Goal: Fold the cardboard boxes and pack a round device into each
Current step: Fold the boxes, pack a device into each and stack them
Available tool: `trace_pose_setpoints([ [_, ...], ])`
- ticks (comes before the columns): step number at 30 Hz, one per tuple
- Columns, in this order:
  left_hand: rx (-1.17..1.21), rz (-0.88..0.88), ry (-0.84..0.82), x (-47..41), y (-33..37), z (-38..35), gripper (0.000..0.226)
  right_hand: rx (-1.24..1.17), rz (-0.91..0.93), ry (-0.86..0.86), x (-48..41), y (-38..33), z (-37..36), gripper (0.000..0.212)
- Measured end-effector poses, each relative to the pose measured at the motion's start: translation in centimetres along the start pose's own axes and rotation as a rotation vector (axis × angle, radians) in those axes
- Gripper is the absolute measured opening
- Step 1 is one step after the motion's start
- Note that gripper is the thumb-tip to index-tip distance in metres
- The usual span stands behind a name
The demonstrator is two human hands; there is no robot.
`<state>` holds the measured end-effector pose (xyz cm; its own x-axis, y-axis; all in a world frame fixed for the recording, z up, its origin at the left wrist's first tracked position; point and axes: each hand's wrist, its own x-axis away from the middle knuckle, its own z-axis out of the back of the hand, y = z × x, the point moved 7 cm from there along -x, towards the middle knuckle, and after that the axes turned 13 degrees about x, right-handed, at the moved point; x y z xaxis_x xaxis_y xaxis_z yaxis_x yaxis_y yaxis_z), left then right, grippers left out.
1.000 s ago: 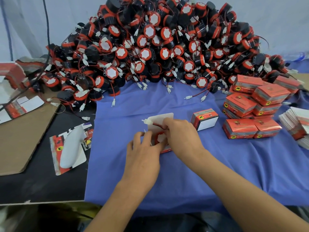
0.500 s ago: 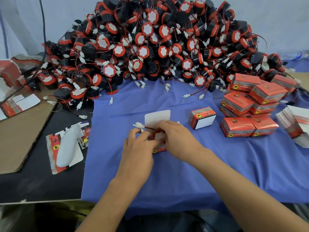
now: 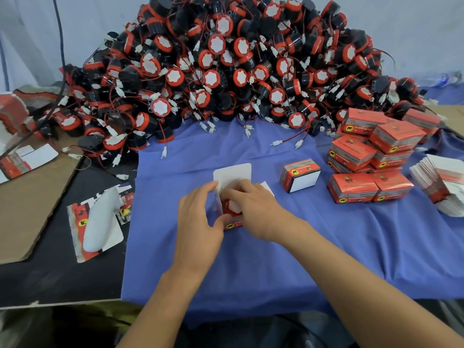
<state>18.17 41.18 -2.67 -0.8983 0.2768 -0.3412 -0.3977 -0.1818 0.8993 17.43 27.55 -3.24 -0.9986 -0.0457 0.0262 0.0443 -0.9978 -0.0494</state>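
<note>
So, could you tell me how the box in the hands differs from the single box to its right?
The box in the hands is open, flap up, round device inside; the single box is closed. The left hand and right hand hold the first; the single box stands untouched. Both are red.

A small packing workshop is indicated. A great heap of identical round devices point(image 3: 238, 71), black and red with trailing wires, is piled on a surface point(image 3: 62, 277) partly covered by a blue cloth point(image 3: 276, 259). Closed red boxes point(image 3: 376, 151) are stacked at the right, beside a sheaf of flat, unfolded box blanks point(image 3: 442, 187). A sheet of brown cardboard point(image 3: 30, 204) is laid at the left.
</note>
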Motion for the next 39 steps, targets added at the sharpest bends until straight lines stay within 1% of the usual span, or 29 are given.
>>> trace_pose_setpoints([
  [2,-0.006,-0.041,-0.043,-0.1,0.2,-0.2,0.062,0.021,0.021,-0.002,0.0,-0.2,0.0,0.048],
  [5,0.067,0.039,-0.084,-0.5,-0.4,-0.3,0.075,-0.016,0.043,0.001,-0.1,-0.2,0.1,0.041],
  [7,0.072,0.074,-0.145,-0.7,-0.6,-0.7,0.080,-0.056,0.050,-0.005,-0.2,0.0,0.3,0.036],
  [9,0.051,0.085,-0.211,-1.0,-0.8,-1.2,0.078,-0.084,0.052,-0.015,-0.3,0.2,0.5,0.034],
  [11,0.008,0.076,-0.239,-1.5,-0.9,-1.4,0.074,-0.130,0.028,-0.008,-0.2,0.4,0.5,0.032],
  [12,-0.022,0.078,-0.239,-1.8,-1.0,-1.4,0.072,-0.122,0.005,0.014,-0.1,0.5,0.6,0.031],
  [15,-0.127,0.097,-0.242,-2.4,-0.7,-1.6,0.062,0.003,-0.071,0.140,0.5,0.7,0.8,0.030],
  [18,-0.255,0.104,-0.269,-2.4,-0.2,-2.2,0.052,0.041,-0.114,0.212,0.9,1.1,1.4,0.023],
  [21,-0.365,0.107,-0.297,-2.1,0.0,-2.3,0.040,0.109,-0.107,0.167,0.9,1.3,1.2,0.021],
  [23,-0.476,0.088,-0.313,-2.0,0.4,-2.1,0.031,0.120,-0.094,0.134,1.0,1.3,0.7,0.025],
  [25,-0.504,0.076,-0.271,-2.2,1.0,-1.5,0.025,0.089,-0.092,0.123,1.2,1.2,0.2,0.032],
  [28,-0.456,0.071,-0.215,-2.3,1.7,-0.8,0.026,0.054,-0.103,0.124,1.3,1.4,0.0,0.035],
  [32,-0.489,0.074,-0.244,-2.0,1.9,-0.5,0.014,0.063,-0.093,0.121,1.5,1.1,0.1,0.027],
  [35,-0.578,0.075,-0.294,-1.9,1.9,-0.5,0.013,0.020,-0.104,0.094,1.3,0.8,0.6,0.021],
  [39,-0.697,0.055,-0.395,-2.0,2.0,-0.9,0.019,0.079,-0.081,0.053,1.1,0.6,1.0,0.026],
])
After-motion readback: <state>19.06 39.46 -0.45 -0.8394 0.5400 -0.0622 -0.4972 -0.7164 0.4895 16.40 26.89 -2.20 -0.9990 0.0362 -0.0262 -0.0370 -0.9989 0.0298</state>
